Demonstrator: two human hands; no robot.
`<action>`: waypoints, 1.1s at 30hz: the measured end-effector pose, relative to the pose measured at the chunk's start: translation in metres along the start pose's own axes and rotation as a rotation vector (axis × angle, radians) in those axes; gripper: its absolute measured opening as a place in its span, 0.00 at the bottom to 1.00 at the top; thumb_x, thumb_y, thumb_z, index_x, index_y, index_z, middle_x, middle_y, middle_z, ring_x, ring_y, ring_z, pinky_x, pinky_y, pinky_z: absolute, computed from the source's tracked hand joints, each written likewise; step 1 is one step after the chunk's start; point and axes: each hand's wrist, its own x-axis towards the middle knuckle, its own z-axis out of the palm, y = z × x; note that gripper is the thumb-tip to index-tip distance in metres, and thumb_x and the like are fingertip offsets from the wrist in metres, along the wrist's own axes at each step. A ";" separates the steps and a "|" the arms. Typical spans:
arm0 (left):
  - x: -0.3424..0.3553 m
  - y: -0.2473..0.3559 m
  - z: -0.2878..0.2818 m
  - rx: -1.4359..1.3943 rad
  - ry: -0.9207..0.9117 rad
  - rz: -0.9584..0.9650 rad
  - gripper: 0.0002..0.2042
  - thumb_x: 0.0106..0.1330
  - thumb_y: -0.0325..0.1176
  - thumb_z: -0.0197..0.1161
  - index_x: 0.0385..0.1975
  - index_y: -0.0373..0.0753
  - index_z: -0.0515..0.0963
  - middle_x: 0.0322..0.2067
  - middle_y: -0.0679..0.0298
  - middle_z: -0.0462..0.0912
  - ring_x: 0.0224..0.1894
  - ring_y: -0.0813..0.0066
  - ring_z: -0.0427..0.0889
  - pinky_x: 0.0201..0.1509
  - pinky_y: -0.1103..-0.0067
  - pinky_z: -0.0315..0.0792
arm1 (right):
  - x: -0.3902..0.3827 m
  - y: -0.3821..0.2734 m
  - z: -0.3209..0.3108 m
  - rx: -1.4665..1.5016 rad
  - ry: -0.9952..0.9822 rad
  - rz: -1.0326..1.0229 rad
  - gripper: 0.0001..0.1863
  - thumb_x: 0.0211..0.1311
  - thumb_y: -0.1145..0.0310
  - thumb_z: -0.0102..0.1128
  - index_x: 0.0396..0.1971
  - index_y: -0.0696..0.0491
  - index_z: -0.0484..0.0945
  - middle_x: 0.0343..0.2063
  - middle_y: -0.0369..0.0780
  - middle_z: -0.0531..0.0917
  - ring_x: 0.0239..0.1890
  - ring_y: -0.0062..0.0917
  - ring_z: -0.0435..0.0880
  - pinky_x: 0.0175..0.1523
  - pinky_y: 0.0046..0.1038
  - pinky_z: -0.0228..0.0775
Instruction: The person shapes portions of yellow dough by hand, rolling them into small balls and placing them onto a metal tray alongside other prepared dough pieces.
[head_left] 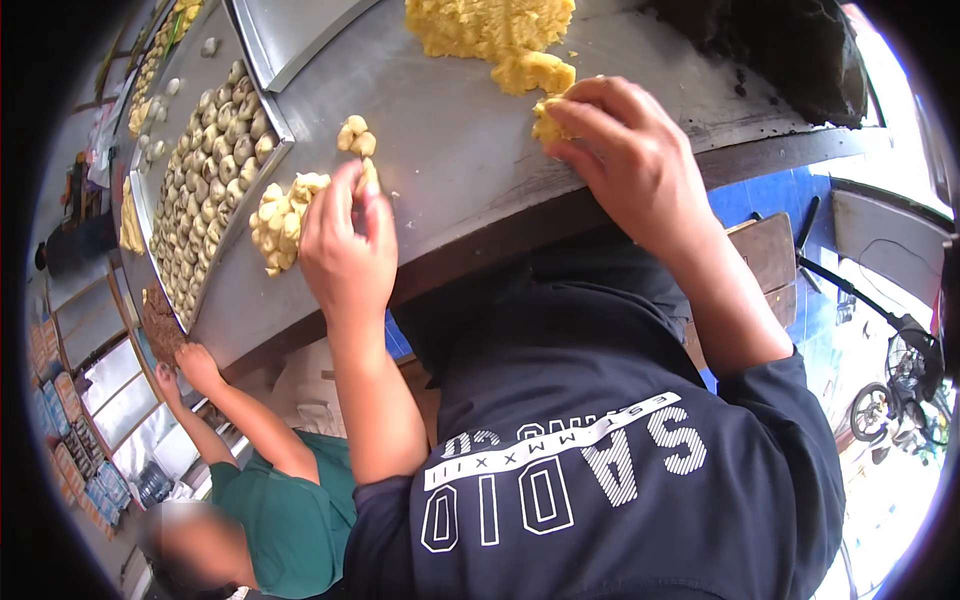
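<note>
My left hand [345,240] is closed, pinching a small piece of pale yellow dough [368,178] between thumb and fingertips just above the metal tabletop [440,170]. Beside it lies a heap of small dough pieces [280,225], and a few rounded ones [356,137] sit a little farther off. To the right, the fingers of my right hand [635,150] curl around a lump of yellow dough [547,124], partly hidden by them. Just past that lump is a short thick dough roll [535,72], touching the large crumbly dough mass [490,25] at the far edge of view.
A metal tray [285,145] packed with round dough balls stands at left. Beyond its near corner, a co-worker's hands [195,370] touch a brown mass [162,325]. A second tray [285,40] lies at the back. A dark, bulky thing [790,60] rests far right.
</note>
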 end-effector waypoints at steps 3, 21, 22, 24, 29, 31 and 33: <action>-0.007 -0.010 -0.007 0.176 0.080 0.277 0.16 0.75 0.38 0.80 0.56 0.37 0.91 0.47 0.56 0.94 0.48 0.53 0.92 0.57 0.62 0.85 | 0.008 0.005 0.005 -0.083 -0.046 -0.123 0.13 0.64 0.72 0.74 0.49 0.50 0.91 0.52 0.38 0.89 0.58 0.38 0.89 0.60 0.38 0.87; 0.040 -0.025 -0.014 -0.787 -0.113 -0.279 0.10 0.83 0.34 0.75 0.51 0.36 0.84 0.42 0.68 0.89 0.39 0.85 0.84 0.47 0.83 0.80 | 0.038 -0.073 0.083 0.196 -0.270 -0.483 0.06 0.59 0.69 0.68 0.27 0.53 0.91 0.39 0.40 0.89 0.50 0.38 0.90 0.51 0.38 0.89; 0.036 -0.026 -0.013 -0.690 -0.185 -0.192 0.10 0.80 0.32 0.78 0.49 0.36 0.83 0.41 0.70 0.88 0.38 0.86 0.83 0.45 0.83 0.78 | 0.033 -0.064 0.071 0.296 -0.337 -0.460 0.06 0.60 0.69 0.68 0.27 0.53 0.91 0.40 0.40 0.89 0.51 0.38 0.89 0.53 0.38 0.88; 0.023 -0.015 -0.014 -0.329 -0.191 -0.143 0.15 0.69 0.28 0.86 0.42 0.34 0.83 0.34 0.72 0.85 0.35 0.84 0.82 0.40 0.80 0.77 | 0.024 -0.037 0.045 0.347 -0.240 -0.363 0.05 0.60 0.71 0.68 0.30 0.53 0.92 0.43 0.40 0.89 0.53 0.37 0.88 0.56 0.39 0.87; -0.002 -0.011 -0.017 -0.490 -0.199 -0.230 0.13 0.71 0.26 0.83 0.51 0.33 0.88 0.41 0.68 0.91 0.40 0.82 0.88 0.48 0.80 0.83 | 0.014 0.010 -0.007 0.199 -0.154 -0.116 0.11 0.59 0.73 0.84 0.41 0.50 0.94 0.46 0.37 0.88 0.50 0.36 0.89 0.54 0.39 0.87; -0.006 -0.016 -0.015 -0.590 -0.196 -0.240 0.14 0.73 0.25 0.81 0.54 0.33 0.88 0.43 0.67 0.91 0.41 0.81 0.88 0.51 0.80 0.83 | 0.018 0.000 -0.010 0.164 -0.140 -0.123 0.13 0.58 0.69 0.84 0.43 0.49 0.94 0.47 0.37 0.88 0.53 0.36 0.87 0.57 0.39 0.86; -0.007 -0.014 -0.014 -0.693 -0.195 -0.244 0.14 0.75 0.25 0.80 0.57 0.33 0.88 0.45 0.66 0.92 0.43 0.81 0.89 0.54 0.80 0.84 | 0.024 -0.011 -0.002 0.140 -0.095 -0.161 0.17 0.57 0.64 0.85 0.47 0.48 0.95 0.51 0.37 0.87 0.57 0.37 0.85 0.61 0.39 0.84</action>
